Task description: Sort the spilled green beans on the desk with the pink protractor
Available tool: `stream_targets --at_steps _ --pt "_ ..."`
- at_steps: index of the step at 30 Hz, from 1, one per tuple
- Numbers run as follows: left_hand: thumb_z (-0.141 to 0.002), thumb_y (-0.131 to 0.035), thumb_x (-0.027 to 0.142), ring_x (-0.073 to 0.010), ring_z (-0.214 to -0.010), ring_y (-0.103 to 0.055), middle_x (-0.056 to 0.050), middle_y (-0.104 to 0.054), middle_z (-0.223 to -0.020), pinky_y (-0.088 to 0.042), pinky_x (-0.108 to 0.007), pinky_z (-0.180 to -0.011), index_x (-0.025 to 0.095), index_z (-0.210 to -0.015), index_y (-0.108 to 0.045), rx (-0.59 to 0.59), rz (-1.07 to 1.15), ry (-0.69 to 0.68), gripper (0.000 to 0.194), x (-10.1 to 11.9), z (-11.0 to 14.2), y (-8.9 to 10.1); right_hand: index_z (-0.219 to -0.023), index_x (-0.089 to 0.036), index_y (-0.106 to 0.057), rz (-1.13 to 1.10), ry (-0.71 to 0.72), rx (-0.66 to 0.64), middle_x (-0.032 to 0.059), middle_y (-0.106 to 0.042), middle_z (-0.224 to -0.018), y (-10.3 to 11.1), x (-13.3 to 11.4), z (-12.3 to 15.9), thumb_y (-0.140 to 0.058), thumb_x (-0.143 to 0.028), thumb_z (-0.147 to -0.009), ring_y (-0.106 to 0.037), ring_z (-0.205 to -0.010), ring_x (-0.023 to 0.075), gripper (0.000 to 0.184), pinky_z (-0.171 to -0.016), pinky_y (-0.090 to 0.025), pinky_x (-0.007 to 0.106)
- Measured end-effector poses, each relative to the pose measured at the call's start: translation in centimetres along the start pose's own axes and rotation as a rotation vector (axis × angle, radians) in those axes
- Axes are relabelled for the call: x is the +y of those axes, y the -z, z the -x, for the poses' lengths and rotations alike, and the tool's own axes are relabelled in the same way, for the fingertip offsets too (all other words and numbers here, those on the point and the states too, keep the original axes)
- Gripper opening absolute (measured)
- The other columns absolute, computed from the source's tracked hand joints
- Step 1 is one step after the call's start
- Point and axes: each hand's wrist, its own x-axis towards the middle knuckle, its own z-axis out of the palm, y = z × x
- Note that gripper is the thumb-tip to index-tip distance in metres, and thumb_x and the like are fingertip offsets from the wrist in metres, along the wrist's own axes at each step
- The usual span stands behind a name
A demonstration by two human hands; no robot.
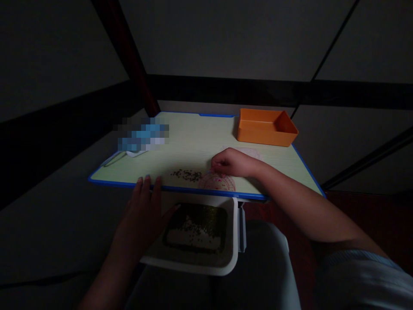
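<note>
My right hand (229,162) is closed, its fingertips curled down at the top edge of a sheer, pinkish, red-patterned round piece (218,182) lying on the small table. Whatever is pinched in the fingers is hidden. To the left of that piece lies a scatter of small dark grains (187,175). My left hand (144,206) has its fingers spread at the table's front edge, and its thumb reaches over a white plastic tub (222,270). Inside the tub, more dark grains (209,219) cover part of the bottom.
An orange open box (264,135) stands at the table's back right. Another pale sheer piece (248,152) lies behind my right hand. A blurred-out blue and white object (143,137) sits at the left. The table (193,133) has a blue rim; walls stand behind it.
</note>
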Motion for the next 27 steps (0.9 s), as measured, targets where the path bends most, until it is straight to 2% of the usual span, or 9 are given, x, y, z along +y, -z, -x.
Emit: stream_targets --at_steps 5,9,15,23,27 --pt "-0.079 -0.03 0.069 -0.0416 -0.142 -0.018 -0.032 -0.025 -0.148 -0.03 -0.055 -0.108 0.004 -0.143 -0.021 -0.012 -0.003 -0.003 0.092 0.0 -0.1 -0.1 -0.066 -0.013 -0.057 0.005 0.009 0.072 -0.0045 -0.047 -0.055 0.2 0.4 0.1 -0.052 -0.023 -0.086 -0.036 -0.054 0.0073 0.022 -0.058 -0.026 0.026" --pt "-0.079 -0.029 0.069 -0.0419 -0.141 -0.019 -0.032 -0.027 -0.147 -0.031 -0.055 -0.108 0.004 -0.142 -0.023 -0.007 0.003 0.006 0.091 0.0 -0.1 0.0 -0.065 -0.014 -0.057 0.03 -0.016 0.05 -0.0044 -0.049 -0.055 0.1 0.0 0.1 -0.052 -0.022 -0.086 -0.036 -0.053 0.007 0.023 -0.057 -0.025 0.025" --pt "-0.08 -0.028 0.069 -0.0421 -0.141 -0.019 -0.033 -0.025 -0.147 -0.031 -0.054 -0.108 0.002 -0.142 -0.022 -0.021 -0.013 0.005 0.091 0.1 0.0 0.3 -0.061 -0.014 -0.057 0.226 -0.074 0.111 -0.0063 -0.039 -0.052 0.1 -0.2 -0.1 -0.059 -0.022 -0.084 -0.03 -0.052 0.0069 0.024 -0.055 -0.021 0.026" --pt "-0.079 -0.023 0.071 -0.0435 -0.14 -0.021 -0.033 -0.027 -0.146 -0.03 -0.054 -0.108 0.001 -0.141 -0.025 0.005 -0.013 -0.015 0.093 0.0 -0.2 0.0 -0.064 -0.013 -0.061 0.307 -0.169 0.158 -0.0044 -0.044 -0.053 1.0 0.5 0.2 -0.058 -0.02 -0.084 -0.032 -0.052 0.0073 0.021 -0.056 -0.021 0.027" --pt "-0.078 -0.023 0.071 -0.0433 -0.14 -0.022 -0.033 -0.028 -0.145 -0.032 -0.055 -0.107 0.002 -0.141 -0.024 0.001 -0.012 -0.008 0.094 -0.1 -0.2 0.0 -0.062 -0.013 -0.058 0.246 -0.164 0.179 -0.0045 -0.045 -0.051 1.5 1.0 0.5 -0.057 -0.02 -0.083 -0.034 -0.05 0.0066 0.022 -0.055 -0.023 0.026"
